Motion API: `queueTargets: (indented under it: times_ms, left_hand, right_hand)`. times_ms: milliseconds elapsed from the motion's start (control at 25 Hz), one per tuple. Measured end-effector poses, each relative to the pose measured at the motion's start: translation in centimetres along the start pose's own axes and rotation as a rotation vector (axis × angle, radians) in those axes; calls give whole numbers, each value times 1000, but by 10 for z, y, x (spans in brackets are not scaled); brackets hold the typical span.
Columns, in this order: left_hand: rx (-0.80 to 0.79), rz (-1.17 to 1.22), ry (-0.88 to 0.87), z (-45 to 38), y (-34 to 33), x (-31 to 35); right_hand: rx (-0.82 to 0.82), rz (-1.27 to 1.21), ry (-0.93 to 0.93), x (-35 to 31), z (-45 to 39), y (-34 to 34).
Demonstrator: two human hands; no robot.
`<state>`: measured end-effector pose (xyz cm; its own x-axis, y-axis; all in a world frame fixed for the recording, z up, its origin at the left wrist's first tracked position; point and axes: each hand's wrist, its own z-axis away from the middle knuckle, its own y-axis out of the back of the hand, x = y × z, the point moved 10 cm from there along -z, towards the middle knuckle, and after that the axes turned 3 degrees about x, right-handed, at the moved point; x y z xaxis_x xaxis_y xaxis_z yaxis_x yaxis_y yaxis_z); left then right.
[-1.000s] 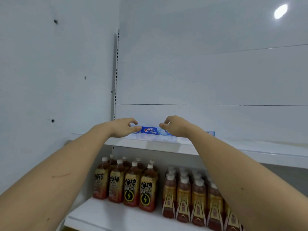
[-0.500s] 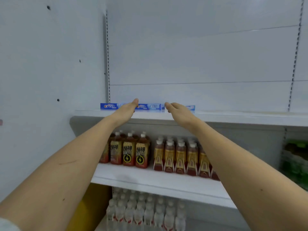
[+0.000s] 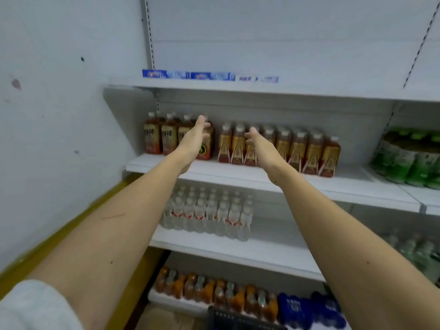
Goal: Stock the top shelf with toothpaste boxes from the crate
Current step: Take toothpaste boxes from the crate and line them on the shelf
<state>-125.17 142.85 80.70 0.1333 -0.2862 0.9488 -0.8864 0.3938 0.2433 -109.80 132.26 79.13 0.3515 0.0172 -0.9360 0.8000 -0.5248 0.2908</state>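
Observation:
Three blue and white toothpaste boxes [image 3: 209,76] lie end to end in a row at the left end of the top shelf [image 3: 309,90]. My left hand [image 3: 195,139] and my right hand [image 3: 260,145] are both well below that shelf, in front of the bottles on the second shelf. Both hands hold nothing and their fingers are stretched out. The dark rim of the crate [image 3: 238,319] shows at the bottom edge of the view; its contents are hidden.
Brown tea bottles [image 3: 297,148] fill the second shelf, with green bottles [image 3: 409,158] to the right. Clear water bottles [image 3: 207,215] stand on the third shelf, and orange and blue bottles [image 3: 226,291] on the lowest. A white wall [image 3: 59,115] closes the left side.
Both hands let go of the toothpaste box on the top shelf and dropped to the level of the second shelf. The view tilted down, revealing lower shelves and the crate rim.

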Motion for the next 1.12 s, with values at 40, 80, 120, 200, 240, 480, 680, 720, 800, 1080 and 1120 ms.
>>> queueTargets:
  times_ms: [40, 80, 120, 200, 240, 480, 680, 720, 800, 1080, 1120]
  left_hand:
    - [-10, -1, 24, 6, -8, -15]
    - [-19, -2, 46, 11, -16, -30]
    - [-31, -2, 68, 15, -25, -47]
    - [-63, 2, 110, 22, -47, -82]
    - [-88, -3, 133, 24, -61, -103]
    - [-135, 13, 293, 27, -133, -218]
    - [-164, -58, 510, 40, -192, -321]
    - [-159, -66, 552, 44, -199, -340]
    - [-169, -68, 621, 48, -212, -370]
    - [-175, -29, 823, 62, -237, -481]
    - [-203, -44, 847, 71, -241, -505]
  right_hand:
    - [-3, 1, -30, 18, 5, -3]
    - [-5, 4, -56, 35, 9, -5]
    - [-6, -1, -89, 53, 12, -6]
    - [3, -38, -155, 91, 17, -7]
    - [5, -59, -186, 113, 19, -8]
    - [-1, -179, -390, 251, 17, -29]
    - [-95, -140, -528, 365, 29, -40]
    - [-118, -127, -560, 386, 34, -41]
    - [-176, -100, -595, 415, 37, -42]
    - [-223, -93, -856, 535, 70, -80]
    - [-218, -108, -910, 559, 83, -90]
